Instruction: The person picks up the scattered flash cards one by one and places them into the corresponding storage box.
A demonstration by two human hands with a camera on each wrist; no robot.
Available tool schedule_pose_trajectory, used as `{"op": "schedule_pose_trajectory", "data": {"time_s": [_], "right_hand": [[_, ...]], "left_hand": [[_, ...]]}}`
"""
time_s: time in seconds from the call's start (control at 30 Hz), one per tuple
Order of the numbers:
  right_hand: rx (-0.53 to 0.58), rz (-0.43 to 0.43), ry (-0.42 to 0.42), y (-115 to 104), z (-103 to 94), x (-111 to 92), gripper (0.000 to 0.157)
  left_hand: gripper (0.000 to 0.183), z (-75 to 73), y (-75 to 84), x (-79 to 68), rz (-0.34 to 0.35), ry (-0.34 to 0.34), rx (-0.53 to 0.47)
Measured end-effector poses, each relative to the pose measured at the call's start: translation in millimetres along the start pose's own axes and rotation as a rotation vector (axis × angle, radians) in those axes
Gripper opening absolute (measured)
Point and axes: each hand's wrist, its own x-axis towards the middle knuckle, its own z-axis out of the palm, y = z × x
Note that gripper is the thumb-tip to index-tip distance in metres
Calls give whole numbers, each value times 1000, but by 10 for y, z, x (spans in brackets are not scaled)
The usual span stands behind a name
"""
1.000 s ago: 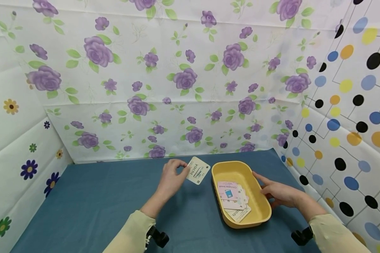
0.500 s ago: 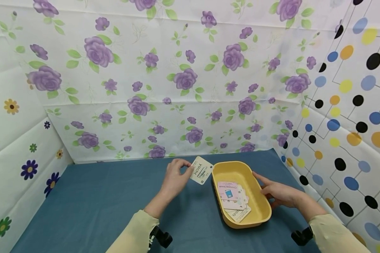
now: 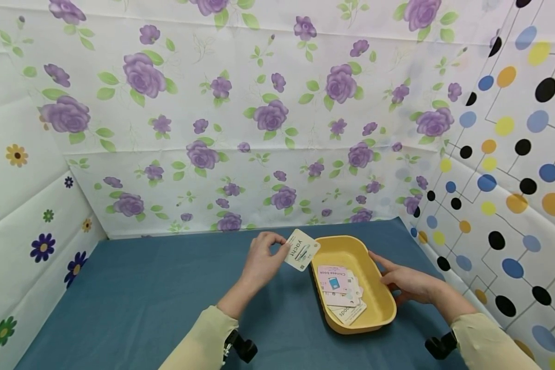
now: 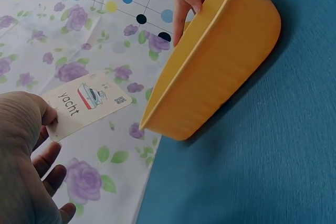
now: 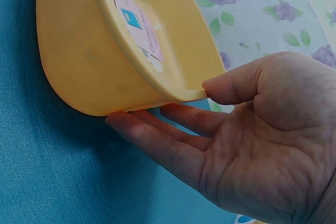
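My left hand (image 3: 261,263) pinches a cream flash card (image 3: 302,252) between thumb and forefinger. Printed on the card are the word "yacht" and a picture of a boat; its other fingers (image 4: 50,169) spread loosely below, in the left wrist view. The card's far corner overlaps the left rim of a yellow plastic basket (image 3: 374,306). My right hand (image 3: 409,282) holds the basket by its right side, thumb at the rim and fingers against the outer wall (image 5: 79,66). Inside, a pink "Chinese book" card (image 3: 331,281) lies on top of several other cards (image 3: 351,312), partly covering them.
A blue cloth (image 3: 157,293) covers the table under the basket. Behind stands a white sheet with purple roses (image 3: 268,115), and a dotted sheet (image 3: 504,205) hangs at the right. Black wrist cameras (image 3: 441,347) sit at both sleeves.
My left hand has moved steadily right with the yacht card, bringing its corner over the basket's left rim. The right hand and the basket have stayed in place.
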Motion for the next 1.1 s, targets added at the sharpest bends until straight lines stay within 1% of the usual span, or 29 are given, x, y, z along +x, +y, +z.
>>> {"op": "schedule_pose_trajectory", "data": {"time_s": [0.23,0.3,0.5,0.73,0.9,1.1], "right_hand": [[-1,8,12,4,2,6,86],[-3,8,12,5,1,5,86],[-3,5,5,5,-3,6,86],[-2,15,25,-7,8,3,86],[-8,7,7,-15,6,-11,87],[-15,-4,-13,-10,-4,-17,87]], "left_hand": [[12,64,47,5,6,-21,-3],[12,83,65,6,-3,-27,-6],[12,149,109,10,4,-36,-13],[12,226,156,14,8,-45,-5],[13,258,185,16,18,-54,1],[15,300,224,30,10,-75,13]]}}
